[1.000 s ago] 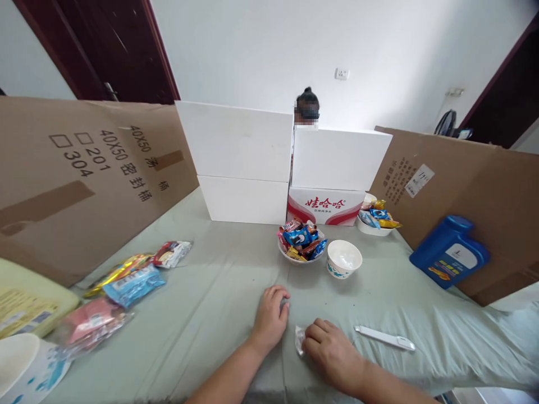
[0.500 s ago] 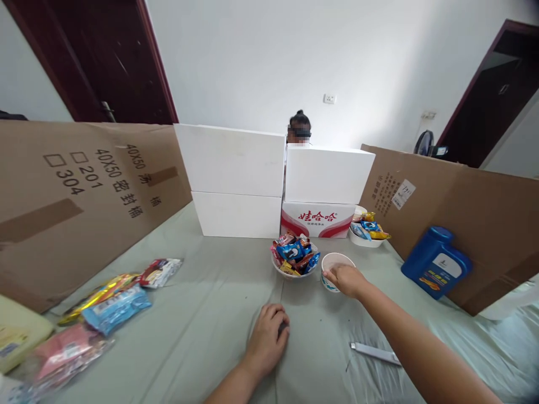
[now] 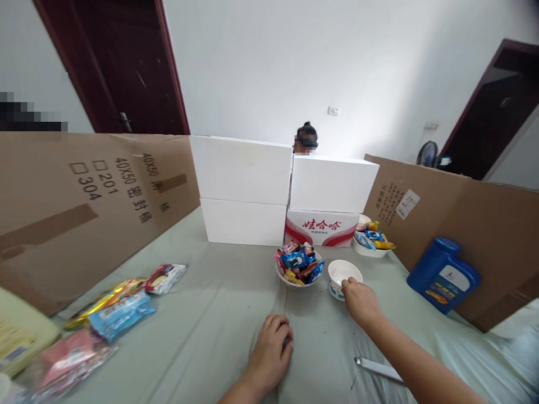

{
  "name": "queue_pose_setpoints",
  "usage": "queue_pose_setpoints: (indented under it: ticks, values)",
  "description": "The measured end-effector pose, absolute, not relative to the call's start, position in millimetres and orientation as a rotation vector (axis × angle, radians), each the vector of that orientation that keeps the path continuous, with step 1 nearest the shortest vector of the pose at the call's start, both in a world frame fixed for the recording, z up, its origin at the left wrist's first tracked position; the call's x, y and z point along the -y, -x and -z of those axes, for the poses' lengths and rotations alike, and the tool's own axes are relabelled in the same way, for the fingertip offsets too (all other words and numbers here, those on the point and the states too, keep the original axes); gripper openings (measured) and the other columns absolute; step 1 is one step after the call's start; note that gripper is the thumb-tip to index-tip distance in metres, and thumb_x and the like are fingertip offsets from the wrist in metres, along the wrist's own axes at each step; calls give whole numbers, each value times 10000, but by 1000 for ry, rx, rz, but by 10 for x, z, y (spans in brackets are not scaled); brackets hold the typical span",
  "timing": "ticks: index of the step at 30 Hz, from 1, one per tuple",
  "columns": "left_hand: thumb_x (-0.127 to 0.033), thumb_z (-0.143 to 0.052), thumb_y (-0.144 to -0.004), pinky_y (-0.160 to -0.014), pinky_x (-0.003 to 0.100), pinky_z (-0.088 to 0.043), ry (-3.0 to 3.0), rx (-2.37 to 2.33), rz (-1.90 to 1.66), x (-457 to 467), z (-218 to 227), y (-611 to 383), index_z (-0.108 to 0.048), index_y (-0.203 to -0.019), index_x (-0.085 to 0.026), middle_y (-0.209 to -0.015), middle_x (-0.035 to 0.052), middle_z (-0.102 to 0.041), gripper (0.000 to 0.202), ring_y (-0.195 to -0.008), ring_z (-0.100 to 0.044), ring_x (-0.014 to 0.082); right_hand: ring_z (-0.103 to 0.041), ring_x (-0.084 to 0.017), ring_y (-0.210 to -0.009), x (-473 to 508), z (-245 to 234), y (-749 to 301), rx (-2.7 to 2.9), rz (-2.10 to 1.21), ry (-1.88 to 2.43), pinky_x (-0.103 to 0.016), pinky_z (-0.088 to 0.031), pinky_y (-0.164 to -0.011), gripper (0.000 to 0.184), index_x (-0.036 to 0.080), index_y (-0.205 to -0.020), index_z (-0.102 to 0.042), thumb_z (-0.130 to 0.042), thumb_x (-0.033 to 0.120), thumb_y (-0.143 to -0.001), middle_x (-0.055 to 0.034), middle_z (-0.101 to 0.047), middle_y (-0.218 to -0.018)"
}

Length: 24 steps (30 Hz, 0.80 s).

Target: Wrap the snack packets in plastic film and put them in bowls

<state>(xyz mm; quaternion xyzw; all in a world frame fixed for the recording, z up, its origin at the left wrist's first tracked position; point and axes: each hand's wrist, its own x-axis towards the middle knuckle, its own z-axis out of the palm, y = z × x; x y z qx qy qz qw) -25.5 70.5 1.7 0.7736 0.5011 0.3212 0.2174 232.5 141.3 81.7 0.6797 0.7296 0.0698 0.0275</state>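
My right hand (image 3: 362, 300) is at the near right rim of a small white bowl (image 3: 336, 287) with a blue-green pattern, its bent fingertips closed over the edge. The bowl stands upright, and its visible inside is bare white. My left hand (image 3: 272, 350) rests on the cloth nearer to me, fingers lying loosely bent and thumb apart. A dark patch, shadow or a small thing, shows between thumb and fingers; I cannot tell which. Left of the white bowl, a bowl (image 3: 290, 283) is heaped with wrapped sweets (image 3: 297, 260).
White boxes (image 3: 244, 193) and cardboard walls (image 3: 455, 207) edge the table. A dish of packets (image 3: 373, 252) and a blue bottle (image 3: 444, 278) stand right. Snack packets (image 3: 122, 317) lie left by a yellowish container (image 3: 23, 331). A slim pale bar (image 3: 379, 368) lies near my right forearm. A person sits beyond.
My right hand has drawn back from over the bowl's inside to its near right rim. The view has tilted slightly. My left hand stays on the cloth.
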Motion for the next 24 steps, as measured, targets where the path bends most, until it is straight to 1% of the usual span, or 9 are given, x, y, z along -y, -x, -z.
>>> queue_pose_setpoints:
  ticks: [4,6,9,13,17,19,22,23,24]
  values:
    - [-71,-518,-733,-928,416,-443,-2170,-1380,-885,-740,22,251,-583,-805,-208,-1071,73,-587,167,-1068,-510,258,-648,-211,-895,-1648,-913,-2896,-2011,-211,-2262,-319,-478,-733,213,127,-1042,-630,-448,170,-939,-126,-632,-1034]
    - [-71,-520,-731,-921,416,-450,-2182,-1375,-887,-750,36,247,-583,-802,-210,-1065,71,-590,168,-1061,-513,260,-631,-197,-923,-1803,-966,-3187,-1897,-196,-2336,-354,-506,-784,214,134,-1084,-611,-507,258,-944,-103,-623,-1081]
    - [-71,-517,-734,-912,415,-457,-2188,-1371,-889,-756,54,250,-579,-799,-210,-1065,73,-590,166,-1056,-514,260,-607,-187,-971,-2059,-982,-3496,-1783,-167,-2428,-400,-523,-835,317,163,-1155,-575,-571,373,-918,-71,-600,-1153]
    - [-76,-511,-744,-919,421,-456,-2202,-1363,-877,-764,79,268,-578,-821,-207,-1078,81,-588,166,-1059,-511,260,-600,-197,-1000,-2367,-922,-3657,-1718,-154,-2550,-408,-522,-847,334,173,-1189,-561,-567,371,-920,-79,-582,-1196]
    - [-69,-517,-717,-914,425,-460,-2225,-1368,-849,-785,84,277,-581,-819,-206,-1077,84,-590,183,-1059,-511,268,-603,-189,-983,-2511,-893,-3690,-1713,-155,-2670,-397,-521,-840,323,170,-1172,-567,-570,370,-918,-69,-594,-1165]
    - [-67,-521,-708,-910,422,-461,-2227,-1370,-845,-787,71,272,-583,-816,-209,-1064,81,-593,189,-1049,-515,267,-612,-213,-960,-2497,-898,-3657,-1727,-181,-2731,-393,-518,-808,300,112,-1162,-572,-544,294,-925,-133,-589,-1158]
    - [-67,-524,-704,-919,423,-452,-2199,-1385,-839,-767,33,252,-582,-816,-211,-1069,77,-592,191,-1053,-510,267,-597,-311,-1002,-2386,-906,-3467,-1825,-310,-2786,-451,-492,-783,370,-13,-1237,-500,-417,142,-912,-320,-448,-1289]
    - [-67,-524,-703,-922,424,-448,-2186,-1389,-835,-758,18,243,-581,-816,-211,-1074,76,-590,192,-1056,-507,267,-580,-332,-1037,-2327,-901,-3356,-1910,-358,-2768,-466,-479,-801,409,-21,-1277,-462,-388,121,-901,-342,-387,-1338]
    - [-65,-523,-702,-925,423,-446,-2173,-1393,-832,-749,3,235,-580,-817,-210,-1078,76,-587,194,-1059,-505,266,-564,-329,-1070,-2255,-890,-3220,-2029,-393,-2720,-463,-466,-830,431,6,-1309,-438,-376,126,-900,-322,-358,-1374]
